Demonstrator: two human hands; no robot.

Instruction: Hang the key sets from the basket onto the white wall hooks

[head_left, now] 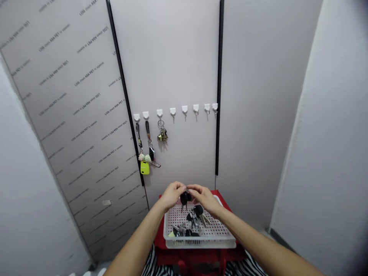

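Note:
Both hands meet above the back of a white perforated basket (201, 242). Between my left hand (174, 193) and my right hand (202, 196) hangs a bunch of keys (185, 198) with black heads, its blades pointing down. The fingertips of each hand are pinched together at the top of the bunch; the ring itself is too small to make out. Below them in the basket lie more keys (198, 216) with black heads and silver blades. Another pile of keys (184, 231) rests near the basket's front left corner, beside something pale yellow.
A row of white hooks (184, 109) is fixed to the grey panel ahead. Hanging at its left are a lime-green tag (145, 168), a black car key (152, 153) and a key bunch (162, 135). The basket stands on a red surface (161, 245). Black vertical strips (219, 76) edge the panel.

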